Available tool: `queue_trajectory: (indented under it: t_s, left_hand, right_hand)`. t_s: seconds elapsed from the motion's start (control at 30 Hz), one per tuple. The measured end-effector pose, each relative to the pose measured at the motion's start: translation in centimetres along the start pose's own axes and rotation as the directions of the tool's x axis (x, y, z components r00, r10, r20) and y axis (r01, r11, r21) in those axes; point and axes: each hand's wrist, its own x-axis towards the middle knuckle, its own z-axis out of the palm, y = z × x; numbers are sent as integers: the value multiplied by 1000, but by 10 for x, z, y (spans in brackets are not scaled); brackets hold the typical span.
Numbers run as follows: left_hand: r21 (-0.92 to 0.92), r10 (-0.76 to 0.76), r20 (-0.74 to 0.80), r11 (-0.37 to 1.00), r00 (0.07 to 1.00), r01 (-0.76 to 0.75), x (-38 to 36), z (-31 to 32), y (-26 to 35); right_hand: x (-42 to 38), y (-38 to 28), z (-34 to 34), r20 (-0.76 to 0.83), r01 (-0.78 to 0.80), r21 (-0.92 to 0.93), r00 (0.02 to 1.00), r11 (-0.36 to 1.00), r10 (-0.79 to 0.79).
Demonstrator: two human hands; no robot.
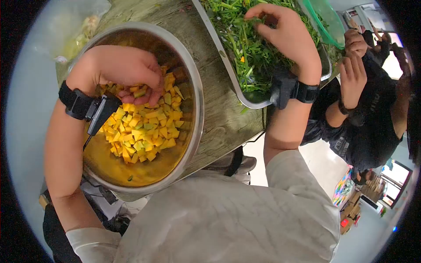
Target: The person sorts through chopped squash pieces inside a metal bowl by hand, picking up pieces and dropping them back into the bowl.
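Observation:
Inside a large steel bowl (pixel 196 94), my left hand (pixel 127 72) reaches down into diced orange-yellow pumpkin (pixel 147 131). Its fingers are curled round a few pieces, and one greenish-edged cube shows between them. The palm side is mostly hidden. Over a metal tray (pixel 228 65) of chopped leafy greens (pixel 245 48), my right hand (pixel 285 33) hangs with bent fingers. A gap shows between its thumb and index fingertip, with greens visible behind and around them. Whether the fingertips touch the leaves is hard to make out. Both wrists wear black straps with devices.
A green plastic basket (pixel 324 22) stands at the tray's far right corner. A clear plastic bag (pixel 83 30) with pale green contents lies beyond the bowl. The bowl and tray rest on a wood-patterned table (pixel 219 118). At the right, another person in dark clothes (pixel 359 127) has hands near the table.

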Motion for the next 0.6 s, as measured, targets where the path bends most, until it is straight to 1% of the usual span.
queue_trajectory:
  t_s: [0.03,0.07,0.1,0.17,0.23,0.27,0.3,0.33,0.43,0.53,0.6]
  left_hand:
    - [7,-9,-11,1000,1000,9,-1,1,1]
    - [13,-18,-22,1000,1000,18,-2,1,1]
    - [14,-8,-14,1000,1000,8,-2,0,0]
    - [17,15,4,1000,1000,-15,-1,-1,-2]
    - [2,19,21,1000,1000,-19,0,-2,-2]
    - [-5,20,28,1000,999,-20,0,-3,-3]
    - [2,25,22,1000,999,-25,0,-3,-3]
    - [9,29,19,1000,999,-29,0,-3,-4]
    - [18,-1,20,1000,1000,0,2,-2,-2]
    - [28,-23,-6,999,1000,23,1,-1,-1]
    - [37,-7,-12,999,1000,7,0,-1,-2]
  right_hand:
    - [1,-8,-1,-68,10,10,998,1000,-9]
    - [2,-6,1,-140,102,-166,982,981,-126]
    - [1,0,4,-188,175,-343,950,923,-250]
    - [3,7,2,-216,246,-477,898,844,-383]
    - [7,13,-3,-228,285,-409,888,867,-400]
    - [6,14,0,-143,237,-329,944,914,-296]
    - [3,15,7,-46,176,-249,980,952,-194]
    - [0,15,13,61,101,-174,994,979,-92]
    - [0,12,15,132,78,-262,990,962,-44]
    - [-3,3,12,164,-55,-285,981,957,105]
    - [-2,0,10,265,-66,-210,957,975,122]
